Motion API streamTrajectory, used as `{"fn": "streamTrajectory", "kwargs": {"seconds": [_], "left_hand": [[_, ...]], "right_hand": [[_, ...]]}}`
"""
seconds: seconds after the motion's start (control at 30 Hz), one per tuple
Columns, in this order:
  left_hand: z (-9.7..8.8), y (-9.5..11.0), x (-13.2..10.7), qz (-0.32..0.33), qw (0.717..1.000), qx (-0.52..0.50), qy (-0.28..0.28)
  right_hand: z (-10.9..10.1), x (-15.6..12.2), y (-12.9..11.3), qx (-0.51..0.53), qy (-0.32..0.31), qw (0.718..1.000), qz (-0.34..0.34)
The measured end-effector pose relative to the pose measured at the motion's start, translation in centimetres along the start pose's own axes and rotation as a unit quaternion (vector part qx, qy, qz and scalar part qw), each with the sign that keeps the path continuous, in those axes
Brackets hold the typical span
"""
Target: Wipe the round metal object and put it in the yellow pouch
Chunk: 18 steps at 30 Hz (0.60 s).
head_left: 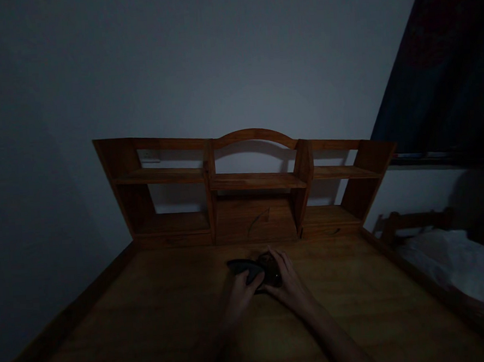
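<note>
Nearest me, my right forearm (337, 333) meets my right hand (288, 284), parted fingers cupping a glossy dark object (273, 276) at nine o'clock; my left hand (239, 293) pinches a dark wedge-shaped piece (243, 266) at twelve.

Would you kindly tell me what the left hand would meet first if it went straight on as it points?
The left hand would probably meet the dark object beside the right hand first, though depth is unclear.

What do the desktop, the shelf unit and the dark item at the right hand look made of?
Desktop: wood, probably varnished; faint grain bands.
Shelf unit: brown wood, likely varnished; grain streaks show.
Dark item at the right hand: perhaps plastic or leather; glints suggest gloss, too dim to settle.
</note>
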<state>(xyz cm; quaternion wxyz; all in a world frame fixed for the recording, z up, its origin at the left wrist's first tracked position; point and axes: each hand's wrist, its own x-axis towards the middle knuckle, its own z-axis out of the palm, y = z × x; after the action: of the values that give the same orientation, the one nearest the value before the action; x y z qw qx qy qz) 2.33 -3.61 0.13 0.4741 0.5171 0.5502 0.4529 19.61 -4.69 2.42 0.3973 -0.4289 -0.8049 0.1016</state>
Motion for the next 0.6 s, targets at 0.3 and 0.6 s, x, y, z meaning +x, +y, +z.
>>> {"fn": "streamTrajectory", "kwargs": {"seconds": [0.3, 0.6], "left_hand": [[0.0, -1.9, 1.3, 0.008, 0.999, 0.037, 0.030], [-1.1, -1.8, 1.6, 0.063, 0.986, 0.138, 0.071]], "right_hand": [[0.8, 0.0, -1.1, -0.026, -0.046, 0.998, -0.034], [0.1, 0.1, -2.1, -0.045, -0.106, 0.992, -0.052]]}}
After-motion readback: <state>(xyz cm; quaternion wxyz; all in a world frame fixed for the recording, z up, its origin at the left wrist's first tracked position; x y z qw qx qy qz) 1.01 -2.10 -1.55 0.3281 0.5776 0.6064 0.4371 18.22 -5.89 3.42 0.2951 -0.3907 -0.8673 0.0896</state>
